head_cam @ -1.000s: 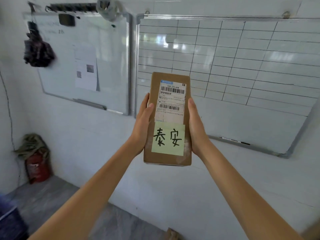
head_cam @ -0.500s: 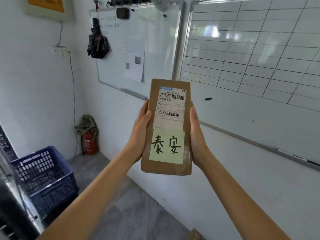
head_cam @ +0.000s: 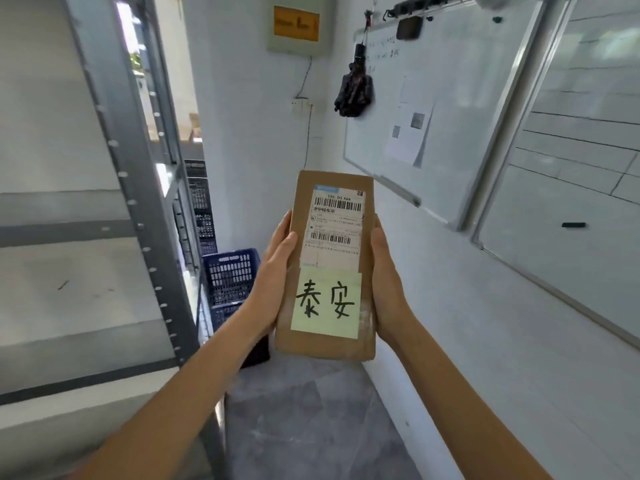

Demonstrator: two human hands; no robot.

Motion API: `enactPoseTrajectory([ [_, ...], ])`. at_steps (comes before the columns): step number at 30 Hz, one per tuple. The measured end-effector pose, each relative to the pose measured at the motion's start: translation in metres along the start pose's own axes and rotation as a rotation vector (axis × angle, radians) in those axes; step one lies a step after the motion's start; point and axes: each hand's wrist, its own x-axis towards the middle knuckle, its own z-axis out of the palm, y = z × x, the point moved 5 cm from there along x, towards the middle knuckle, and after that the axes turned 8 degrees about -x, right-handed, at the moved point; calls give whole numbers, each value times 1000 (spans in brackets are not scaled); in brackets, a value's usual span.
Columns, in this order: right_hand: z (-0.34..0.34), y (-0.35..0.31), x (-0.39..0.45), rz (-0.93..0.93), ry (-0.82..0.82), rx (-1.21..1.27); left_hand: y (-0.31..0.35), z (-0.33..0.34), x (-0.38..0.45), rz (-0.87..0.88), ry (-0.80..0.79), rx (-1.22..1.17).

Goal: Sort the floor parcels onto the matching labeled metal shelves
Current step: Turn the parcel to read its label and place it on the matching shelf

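A flat brown cardboard parcel is held upright in front of me at chest height. It carries a white barcode shipping label and a pale green sticky note with two handwritten black characters. My left hand grips its left edge, thumb on the front face. My right hand grips the right edge. A grey metal shelf unit fills the left side of the view, its bolted upright close to my left forearm; no shelf labels show.
A blue plastic crate sits on the grey tiled floor beyond the shelf, with dark stacked crates behind it. Whiteboards line the white wall on the right. An orange-faced box hangs high on the far wall.
My view has swung left: the whiteboards slid to the right and the metal shelf unit came into sight. The parcel stays in both hands, held the same way.
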Motion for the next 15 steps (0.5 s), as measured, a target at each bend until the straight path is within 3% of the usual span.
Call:
enactPoseTrajectory([
  [7, 99, 4, -12, -11, -244, 69, 58, -75, -63, 100, 258, 150],
  [15, 224, -8, -56, 15, -470, 87, 125, -159, -136, 226, 409, 201],
])
